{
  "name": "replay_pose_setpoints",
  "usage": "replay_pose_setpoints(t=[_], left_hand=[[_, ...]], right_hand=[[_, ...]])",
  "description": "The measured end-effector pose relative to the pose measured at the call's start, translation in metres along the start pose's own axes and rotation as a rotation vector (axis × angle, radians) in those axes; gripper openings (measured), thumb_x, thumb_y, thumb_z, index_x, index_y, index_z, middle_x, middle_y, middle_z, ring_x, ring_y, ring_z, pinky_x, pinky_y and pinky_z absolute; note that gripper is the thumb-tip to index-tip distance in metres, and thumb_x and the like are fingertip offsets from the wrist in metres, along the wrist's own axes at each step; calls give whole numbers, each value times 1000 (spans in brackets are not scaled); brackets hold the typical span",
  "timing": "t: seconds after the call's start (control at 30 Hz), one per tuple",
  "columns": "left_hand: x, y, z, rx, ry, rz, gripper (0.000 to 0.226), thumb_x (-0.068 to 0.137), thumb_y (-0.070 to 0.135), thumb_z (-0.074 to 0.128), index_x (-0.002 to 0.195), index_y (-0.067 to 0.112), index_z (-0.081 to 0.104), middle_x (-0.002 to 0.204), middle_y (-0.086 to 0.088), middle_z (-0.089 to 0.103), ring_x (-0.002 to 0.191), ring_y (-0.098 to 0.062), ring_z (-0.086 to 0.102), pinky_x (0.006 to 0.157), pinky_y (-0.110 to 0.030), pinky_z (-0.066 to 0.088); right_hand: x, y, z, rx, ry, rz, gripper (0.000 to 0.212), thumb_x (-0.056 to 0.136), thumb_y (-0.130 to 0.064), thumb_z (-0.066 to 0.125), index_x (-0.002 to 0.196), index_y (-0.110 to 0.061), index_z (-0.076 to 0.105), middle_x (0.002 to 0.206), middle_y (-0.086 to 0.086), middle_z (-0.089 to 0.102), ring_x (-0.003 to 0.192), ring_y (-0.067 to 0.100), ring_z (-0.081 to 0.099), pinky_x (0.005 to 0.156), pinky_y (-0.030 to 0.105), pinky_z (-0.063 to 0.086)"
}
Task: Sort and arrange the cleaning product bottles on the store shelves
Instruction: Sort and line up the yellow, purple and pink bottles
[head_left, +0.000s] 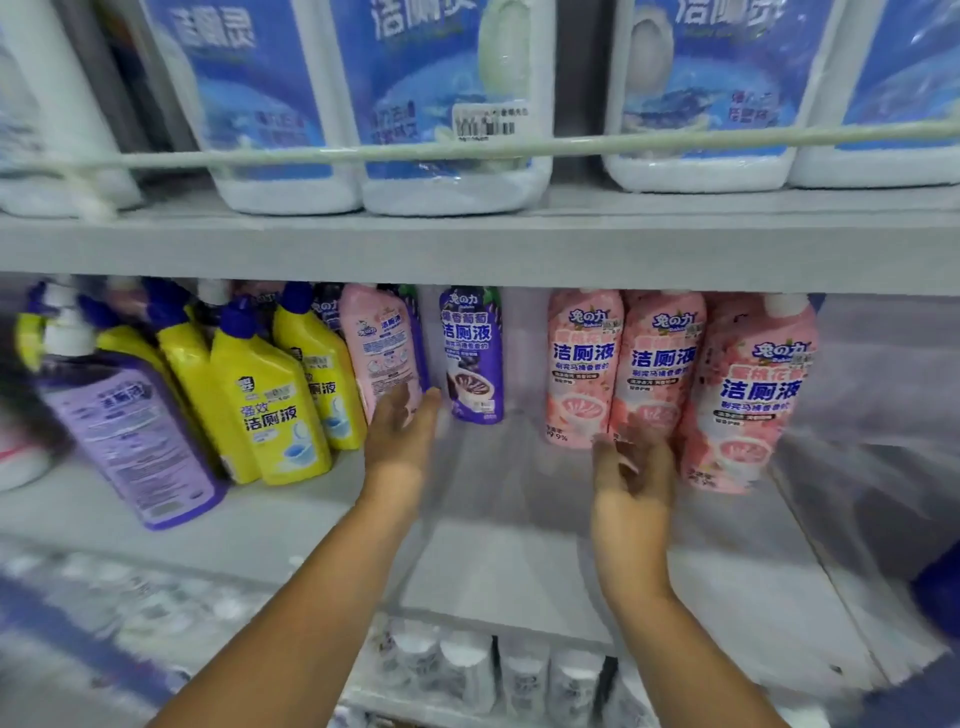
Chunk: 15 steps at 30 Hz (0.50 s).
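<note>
Now your left hand (402, 434) reaches open-fingered, touching the pink bottle (382, 348) beside the purple bottle (472, 353); your right hand (631, 478), open, empty, nears three pink bottles (660, 358) on the shelf (498, 493).

Spray bottles (270, 395) left on shelf (493, 483), pouches (670, 379) right, jugs (447, 104) above.

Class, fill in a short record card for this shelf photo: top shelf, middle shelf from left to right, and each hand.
top shelf: white jugs with blue labels, behind a rail
middle shelf, left: lilac bottle, yellow bottles
middle shelf, centre: pink bottle turned back-out, purple bottle
middle shelf, right: three pink bottles
left hand: open, fingertips near the back-out pink bottle
right hand: open, in front of the pink bottles, blurred
</note>
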<state>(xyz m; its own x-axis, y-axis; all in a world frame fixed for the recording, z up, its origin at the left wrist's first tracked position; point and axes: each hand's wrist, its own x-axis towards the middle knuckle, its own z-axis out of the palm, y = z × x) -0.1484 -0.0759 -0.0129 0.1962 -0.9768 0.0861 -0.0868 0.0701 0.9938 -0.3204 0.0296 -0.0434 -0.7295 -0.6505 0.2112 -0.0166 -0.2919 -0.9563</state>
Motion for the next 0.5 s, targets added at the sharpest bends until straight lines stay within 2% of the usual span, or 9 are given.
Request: replay_pose_setpoints(t=[0.03, 0.1, 0.2, 0.27, 0.33, 0.4, 0.5], left_hand=[[3, -1, -13, -3, 26, 20, 43, 96, 34, 66, 134, 14, 61, 127, 5, 66, 115, -13, 62, 84, -18, 44], [8, -2, -37, 15, 66, 57, 38, 93, 35, 67, 126, 18, 62, 123, 12, 67, 114, -12, 63, 85, -18, 47], [7, 4, -75, -83, 118, 20, 25, 97, 16, 67, 120, 19, 60, 113, 7, 68, 105, -12, 63, 92, -26, 47], [4, 6, -104, -65, 157, 49, 22, 96, 16, 67, 118, 21, 64, 101, 11, 73, 98, -13, 69, 89, -31, 54], [3, 1, -135, 44, 237, 142, 25, 95, 20, 68, 120, 24, 63, 106, 11, 71, 104, -12, 68, 88, -27, 55], [5, -7, -159, 176, 317, 269, 34, 92, 21, 71, 124, 21, 59, 119, 7, 61, 115, -16, 61, 97, -32, 51], [12, -16, -175, 371, 255, 430, 56, 86, 20, 75, 136, 14, 51, 132, 1, 44, 130, -25, 47, 107, -34, 40]], right_hand=[[-4, 5, 19, -24, -69, 32, 30, 96, -22, 69, 122, -34, 61, 118, -5, 67, 105, 11, 64, 89, 30, 51], [-10, 13, 61, -75, -218, 60, 27, 91, -27, 71, 116, -27, 61, 111, -2, 67, 99, 15, 64, 83, 25, 50], [-12, 17, 127, -169, -389, 80, 25, 91, -19, 73, 113, -21, 61, 111, 0, 66, 95, 16, 64, 77, 19, 47], [-11, 18, 167, -249, -481, 30, 28, 89, -21, 74, 114, -21, 61, 110, -1, 66, 92, 10, 64, 76, 19, 48], [-8, 17, 202, -293, -511, -92, 31, 82, -25, 75, 108, -23, 59, 106, -1, 65, 91, 11, 65, 81, 26, 53], [-1, 17, 231, -373, -435, -193, 52, 72, -39, 77, 115, -16, 58, 110, 7, 62, 98, 22, 64, 85, 36, 54], [10, 15, 258, -467, -372, -184, 91, 59, -54, 77, 134, -15, 46, 123, 12, 56, 113, 31, 59, 96, 46, 52]])
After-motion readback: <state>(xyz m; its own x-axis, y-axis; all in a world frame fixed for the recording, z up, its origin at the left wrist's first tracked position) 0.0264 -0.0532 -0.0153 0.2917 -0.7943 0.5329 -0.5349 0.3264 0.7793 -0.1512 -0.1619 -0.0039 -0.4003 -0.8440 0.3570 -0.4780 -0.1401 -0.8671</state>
